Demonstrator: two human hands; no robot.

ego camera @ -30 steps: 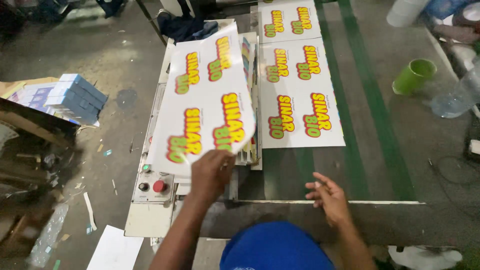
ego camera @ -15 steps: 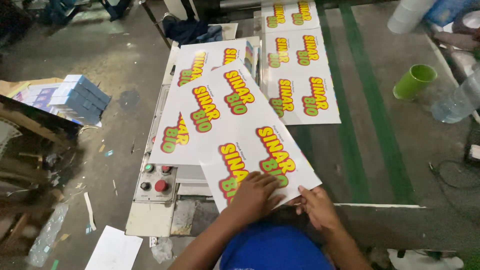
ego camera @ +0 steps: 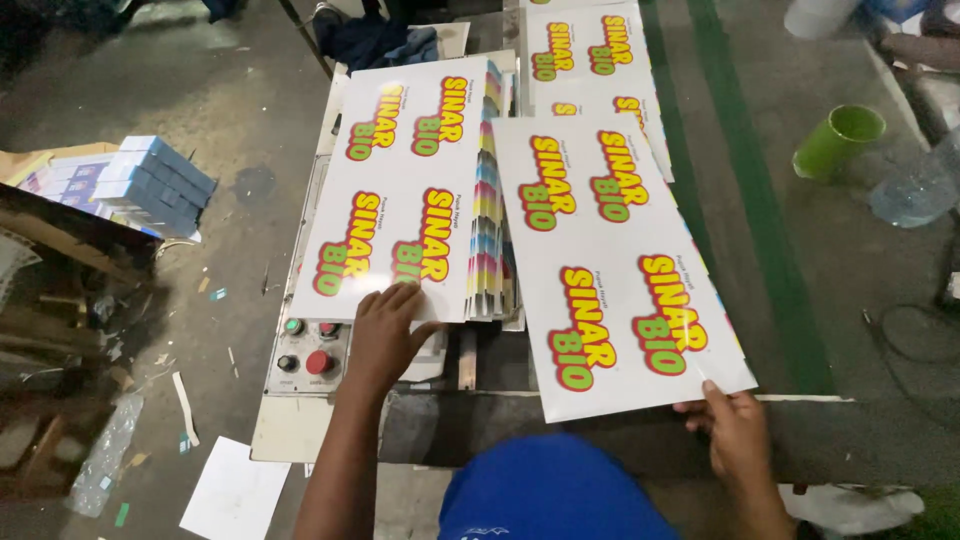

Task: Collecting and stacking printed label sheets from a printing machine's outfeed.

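Note:
My right hand [ego camera: 738, 430] grips the near right corner of a white printed sheet [ego camera: 610, 260] with red, yellow and green lettering. The sheet lies slanted over a pile of the same sheets [ego camera: 600, 60] on the table. My left hand [ego camera: 385, 335] rests with fingers spread on the near edge of the stack of printed sheets [ego camera: 400, 190] on the machine bed. The edge of that stack shows coloured stripes [ego camera: 487, 230].
A control panel [ego camera: 308, 352] with a red button and smaller knobs sits just left of my left hand. A green cup [ego camera: 838, 138] and a clear plastic bottle [ego camera: 915, 185] stand at the right. Blue boxes [ego camera: 150, 180] are stacked at the left. Paper scraps lie on the floor.
The sheet has travelled from the stack on the left across to the right pile. My right hand now holds its corner, and my left hand has gone back to the stack.

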